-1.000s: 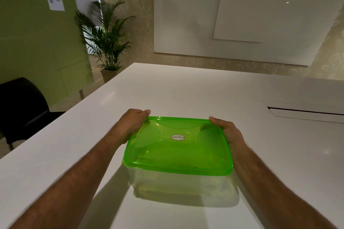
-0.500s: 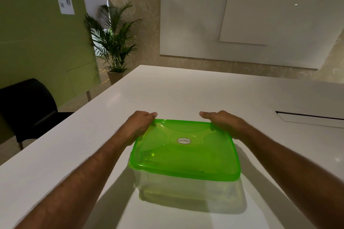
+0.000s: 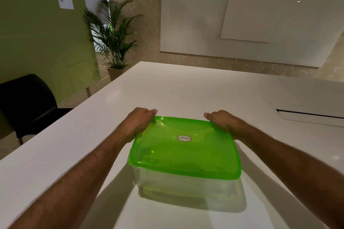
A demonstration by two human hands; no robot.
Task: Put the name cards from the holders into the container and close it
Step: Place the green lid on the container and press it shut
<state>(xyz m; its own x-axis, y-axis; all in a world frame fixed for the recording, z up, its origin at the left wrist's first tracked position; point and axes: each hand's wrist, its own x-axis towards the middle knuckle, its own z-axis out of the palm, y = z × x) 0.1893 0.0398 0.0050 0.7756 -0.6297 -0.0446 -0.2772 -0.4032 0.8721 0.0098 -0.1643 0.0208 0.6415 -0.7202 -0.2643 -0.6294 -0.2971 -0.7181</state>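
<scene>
Two bare forearms enter from the bottom corners, without sleeves, watch or bracelet in sight. Fine dark hair runs along both. The left hand (image 3: pixel 138 123) and the right hand (image 3: pixel 224 124) carry no rings or gloves on the parts that show.

White table (image 3: pixel 186 89) bears lidded clear container (image 3: pixel 186 184)

An office meeting room: long white table (image 3: pixel 186 89), glass wall boards (image 3: pixel 195 18), potted palm (image 3: pixel 113 39), black chair (image 3: pixel 28 102).
</scene>
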